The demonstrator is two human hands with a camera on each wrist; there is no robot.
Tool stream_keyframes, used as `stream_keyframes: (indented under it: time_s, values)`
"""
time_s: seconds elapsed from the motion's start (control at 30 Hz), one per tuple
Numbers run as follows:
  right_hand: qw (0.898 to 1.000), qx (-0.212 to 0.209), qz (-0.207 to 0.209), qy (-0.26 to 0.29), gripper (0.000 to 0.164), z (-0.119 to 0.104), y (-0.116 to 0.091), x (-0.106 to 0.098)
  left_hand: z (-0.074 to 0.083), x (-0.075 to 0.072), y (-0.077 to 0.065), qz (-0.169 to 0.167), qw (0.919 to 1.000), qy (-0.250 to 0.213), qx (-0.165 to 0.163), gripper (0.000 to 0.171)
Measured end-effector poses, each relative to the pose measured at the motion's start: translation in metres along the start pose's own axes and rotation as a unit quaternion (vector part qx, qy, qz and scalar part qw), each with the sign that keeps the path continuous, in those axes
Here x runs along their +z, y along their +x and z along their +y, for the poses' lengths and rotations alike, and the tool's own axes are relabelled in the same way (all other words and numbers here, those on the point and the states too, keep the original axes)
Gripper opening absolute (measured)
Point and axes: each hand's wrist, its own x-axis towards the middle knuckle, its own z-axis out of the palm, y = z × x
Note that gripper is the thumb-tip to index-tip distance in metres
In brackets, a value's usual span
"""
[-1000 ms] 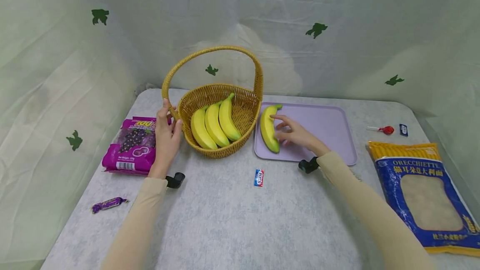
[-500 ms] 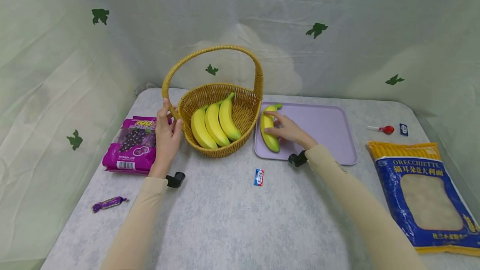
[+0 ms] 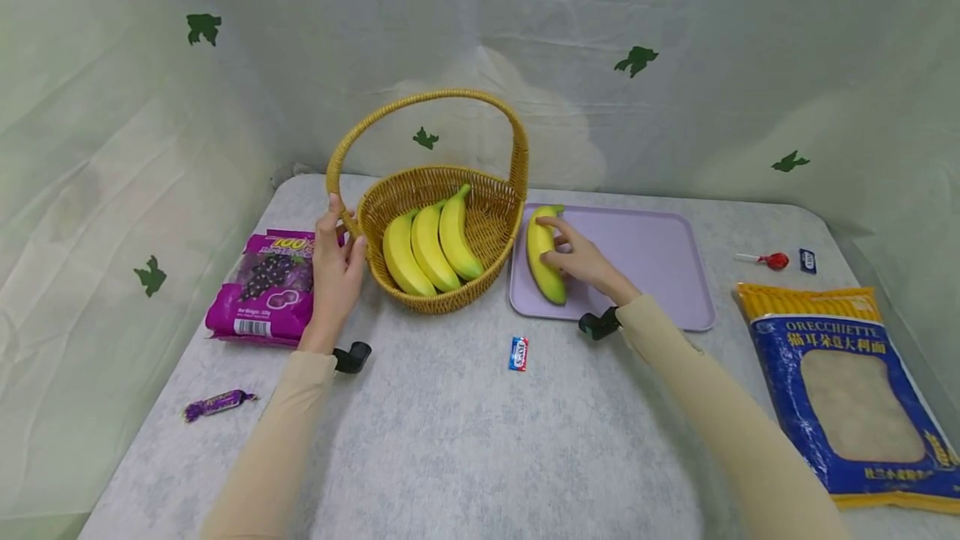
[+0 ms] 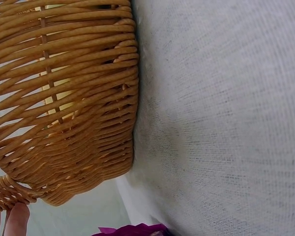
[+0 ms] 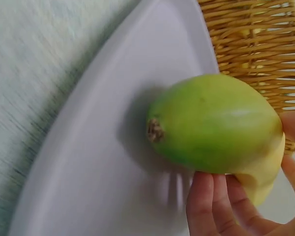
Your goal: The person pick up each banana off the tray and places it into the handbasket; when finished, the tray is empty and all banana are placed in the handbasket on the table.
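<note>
A wicker basket (image 3: pixel 442 306) with a tall arched handle holds three yellow bananas (image 3: pixel 427 252) side by side. My left hand (image 3: pixel 337 269) grips the foot of its handle on the left; in the left wrist view, the woven wall (image 4: pixel 88 73) fills the upper left and fingertips (image 4: pixel 17 219) touch the handle's base. To the right of the basket, my right hand (image 3: pixel 588 261) pinches another banana (image 3: pixel 537 248) over the left part of a lilac tray (image 3: pixel 637 265). The right wrist view shows this banana's green tip (image 5: pixel 206 123) close over the tray, between thumb and fingers.
A purple candy bag (image 3: pixel 262 298) lies left of the basket, a purple wrapped candy (image 3: pixel 220 404) nearer. A small blue-and-red packet (image 3: pixel 518 353) lies before the tray. Farther right are a red lollipop (image 3: pixel 774 260), a small dark packet (image 3: pixel 807 261) and an orecchiette bag (image 3: pixel 855 398).
My right hand has reached left onto the tray's banana, closed its fingers on it and shifted it slightly right. The left hand has stayed on the basket handle.
</note>
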Motion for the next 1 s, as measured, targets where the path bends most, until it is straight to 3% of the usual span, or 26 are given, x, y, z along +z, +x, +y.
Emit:
stream_keyframes:
  time_s: [0.53, 0.83, 1.0]
  values:
    - [0.998, -0.045, -0.009, 0.053, 0.063, -0.020, -0.026, -0.008, 0.000, 0.000, 0.000, 0.002, 0.9999, 0.012, -0.003, 0.074]
    - [0.989, -0.086, -0.057, 0.105, 0.062, -0.046, -0.026, 0.007, 0.000, 0.000, 0.000, 0.002, 0.9998, 0.022, -0.001, 0.073]
    - [0.985, -0.109, -0.081, 0.108, 0.062, -0.058, -0.023, 0.019, -0.001, 0.001, 0.000, 0.002, 0.9998, 0.019, -0.004, 0.073]
